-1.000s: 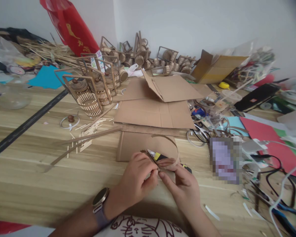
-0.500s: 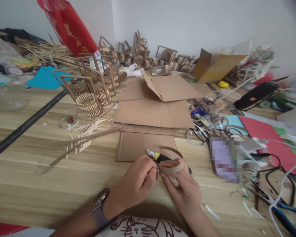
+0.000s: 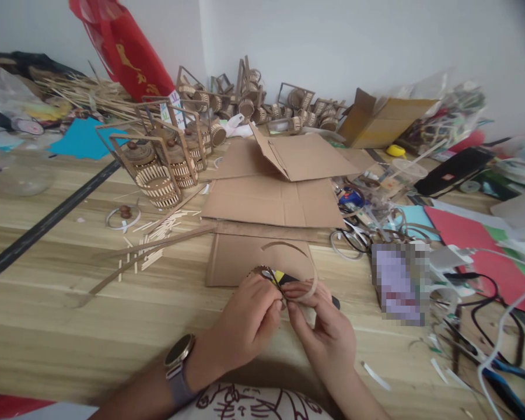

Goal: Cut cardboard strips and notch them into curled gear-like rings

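Observation:
My left hand (image 3: pixel 245 326), with a watch on its wrist, and my right hand (image 3: pixel 328 338) meet at the near middle of the wooden table (image 3: pixel 48 303). Both are closed in a pinch on a thin brown cardboard strip (image 3: pixel 304 262) that curls up in an arc over a small flat cardboard sheet (image 3: pixel 240 256). A small brown disc edge shows at my left fingertips. A utility knife (image 3: pixel 284 277) with a yellow and black body lies on the table just behind my fingers.
Flattened cardboard boxes (image 3: pixel 275 192) lie further back. Small wooden lantern frames (image 3: pixel 157 169) stand at the left and along the wall. Loose sticks (image 3: pixel 157 233) are scattered at the left. Scissors, wires, coloured paper (image 3: pixel 472 239) and clutter crowd the right. A red bag (image 3: pixel 122 46) leans on the wall.
The strip's free end has swung between the frames, from a low loop by my right hand to a wider arc above the cardboard sheet. Both hands stayed pinched together in place.

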`<action>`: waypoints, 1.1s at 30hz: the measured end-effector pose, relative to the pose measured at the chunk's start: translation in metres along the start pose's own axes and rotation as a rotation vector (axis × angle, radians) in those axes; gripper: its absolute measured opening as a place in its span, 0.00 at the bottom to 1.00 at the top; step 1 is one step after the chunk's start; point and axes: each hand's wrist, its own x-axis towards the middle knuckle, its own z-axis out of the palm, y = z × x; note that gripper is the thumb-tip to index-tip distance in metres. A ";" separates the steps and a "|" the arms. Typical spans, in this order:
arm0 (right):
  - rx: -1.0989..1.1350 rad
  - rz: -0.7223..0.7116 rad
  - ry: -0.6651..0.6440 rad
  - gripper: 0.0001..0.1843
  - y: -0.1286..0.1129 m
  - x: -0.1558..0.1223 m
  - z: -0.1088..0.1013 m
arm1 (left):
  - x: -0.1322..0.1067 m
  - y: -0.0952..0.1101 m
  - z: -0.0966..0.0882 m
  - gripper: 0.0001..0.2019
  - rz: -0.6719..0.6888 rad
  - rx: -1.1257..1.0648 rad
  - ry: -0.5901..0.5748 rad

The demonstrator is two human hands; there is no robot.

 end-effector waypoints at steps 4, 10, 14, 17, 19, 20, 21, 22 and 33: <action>-0.067 -0.067 -0.016 0.10 0.001 0.001 -0.002 | 0.000 0.000 0.000 0.11 0.000 0.005 0.000; -0.089 -0.063 0.066 0.11 0.000 -0.003 0.002 | -0.001 0.000 0.001 0.10 0.010 0.002 -0.043; -0.049 0.020 0.063 0.09 0.000 -0.007 0.003 | -0.002 -0.001 0.001 0.10 0.028 -0.007 -0.038; -0.078 -0.009 0.073 0.09 -0.001 -0.008 0.003 | -0.002 0.000 0.002 0.10 -0.010 -0.014 -0.012; -0.100 -0.037 0.074 0.09 -0.002 -0.007 0.003 | -0.001 0.001 0.002 0.11 -0.032 -0.023 -0.002; -0.102 -0.042 0.071 0.10 -0.002 -0.006 0.003 | -0.001 0.001 0.002 0.11 -0.033 -0.022 -0.002; -0.099 -0.039 0.067 0.10 -0.003 -0.006 0.004 | -0.001 0.002 0.003 0.12 -0.028 -0.016 -0.002; -0.092 -0.035 0.064 0.10 -0.003 -0.005 0.004 | -0.001 0.002 0.003 0.11 -0.017 -0.007 0.000; 0.064 0.099 0.047 0.08 -0.005 -0.008 0.008 | -0.002 0.001 0.003 0.10 0.057 0.047 0.056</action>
